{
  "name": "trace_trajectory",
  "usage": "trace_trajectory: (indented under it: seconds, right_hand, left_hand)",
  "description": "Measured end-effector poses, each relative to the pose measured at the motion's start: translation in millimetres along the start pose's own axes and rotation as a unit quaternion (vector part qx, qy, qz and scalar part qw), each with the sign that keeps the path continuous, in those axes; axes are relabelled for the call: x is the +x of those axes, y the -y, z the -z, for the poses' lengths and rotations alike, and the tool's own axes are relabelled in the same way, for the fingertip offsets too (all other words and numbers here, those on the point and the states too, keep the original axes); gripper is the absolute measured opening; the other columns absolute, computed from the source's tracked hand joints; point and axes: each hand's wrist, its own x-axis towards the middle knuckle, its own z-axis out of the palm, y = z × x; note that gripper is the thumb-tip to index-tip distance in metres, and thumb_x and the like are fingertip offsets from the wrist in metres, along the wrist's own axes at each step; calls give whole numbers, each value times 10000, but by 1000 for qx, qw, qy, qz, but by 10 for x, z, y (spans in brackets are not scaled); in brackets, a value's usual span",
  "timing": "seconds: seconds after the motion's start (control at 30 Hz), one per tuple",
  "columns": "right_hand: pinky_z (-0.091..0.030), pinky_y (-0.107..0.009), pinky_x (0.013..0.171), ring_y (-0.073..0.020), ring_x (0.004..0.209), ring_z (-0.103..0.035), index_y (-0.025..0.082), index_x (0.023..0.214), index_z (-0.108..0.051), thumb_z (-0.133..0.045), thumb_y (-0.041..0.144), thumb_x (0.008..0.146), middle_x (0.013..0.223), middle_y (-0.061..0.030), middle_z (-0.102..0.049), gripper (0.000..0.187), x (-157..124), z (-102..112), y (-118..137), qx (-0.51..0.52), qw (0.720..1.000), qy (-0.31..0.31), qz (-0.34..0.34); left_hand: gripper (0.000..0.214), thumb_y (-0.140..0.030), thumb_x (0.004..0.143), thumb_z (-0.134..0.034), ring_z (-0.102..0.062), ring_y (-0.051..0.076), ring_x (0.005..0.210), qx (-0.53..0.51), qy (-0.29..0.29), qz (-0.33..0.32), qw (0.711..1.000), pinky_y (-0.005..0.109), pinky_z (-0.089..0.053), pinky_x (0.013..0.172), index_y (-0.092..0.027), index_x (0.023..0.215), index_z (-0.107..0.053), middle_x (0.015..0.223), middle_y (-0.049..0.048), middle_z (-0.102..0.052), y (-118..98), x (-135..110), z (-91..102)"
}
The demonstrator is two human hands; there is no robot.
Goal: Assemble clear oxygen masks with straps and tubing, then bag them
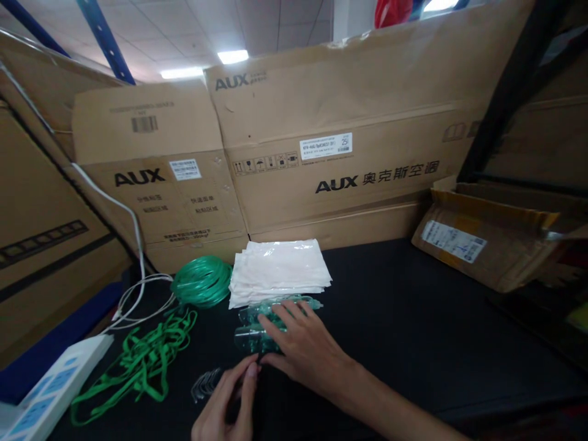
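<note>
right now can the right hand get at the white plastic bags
Probably yes: the stack of white plastic bags lies just beyond the right hand, and only the low clear plastic pieces under its fingers sit between.

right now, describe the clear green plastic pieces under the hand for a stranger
On the black table, below the AUX cardboard box, find the white wrapped stack. Just in front of it lie the clear green-tinted plastic pieces, the see-through ones under the right hand.

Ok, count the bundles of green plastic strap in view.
2: a tight coil at the back of the black table, and a loose tangle nearer the front left. More could be hidden.
</note>
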Motion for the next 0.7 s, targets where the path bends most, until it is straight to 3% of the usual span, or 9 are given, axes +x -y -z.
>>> trace_trajectory:
  seconds: [0.13,0.27,0.37,0.53,0.63,0.7]
  right_hand:
    - [-541,-544,975,-347,1197,-615,226,1428,-559,-689,391,974,1351,-136,-654,501,-335,164,-173,33,996,-15,-80]
    - [-565,-559,954,-310,1093,-677,245,1369,-604,-715,251,955,1239,-108,-700,429,-575,105,-282,37,990,-28,-132]
    - [-581,-535,954,-275,1038,-714,235,1321,-630,-700,200,957,1175,-89,-724,372,-602,-42,-276,43,990,-35,-131]
    - [-604,-509,924,-271,1021,-728,234,1283,-649,-671,199,976,1157,-87,-738,310,-409,-208,-205,55,989,-46,-130]
    - [-610,-535,920,-303,1069,-722,221,1351,-619,-683,207,968,1230,-120,-724,388,-421,-154,-175,55,988,-55,-135]
    - [-606,-540,950,-306,1117,-713,223,1397,-591,-658,218,984,1285,-139,-706,419,-619,-47,-159,60,985,-78,-142]
  left_hand:
    - [255,-457,994,-607,-815,211,862,-41,42,22,998,247,-672,758,-294,1086,-780,1028,-4,-829,5,34,-73]
    - [314,-512,986,-602,-802,201,844,-44,85,37,995,217,-645,723,-266,1035,-790,978,18,-823,-7,51,-176]
    - [378,-557,993,-565,-780,194,793,-28,94,51,994,217,-620,681,-253,995,-790,926,28,-808,-32,117,-221]
    - [488,-622,993,-498,-757,200,720,-2,83,69,994,253,-616,661,-234,940,-790,898,46,-798,-67,282,-218]
    - [448,-603,982,-537,-775,217,781,-3,93,73,993,253,-622,647,-237,985,-795,956,50,-805,-30,231,-186]
    - [385,-550,994,-557,-779,237,922,-10,111,76,991,256,-633,694,-253,1087,-782,1078,53,-797,30,66,-152]
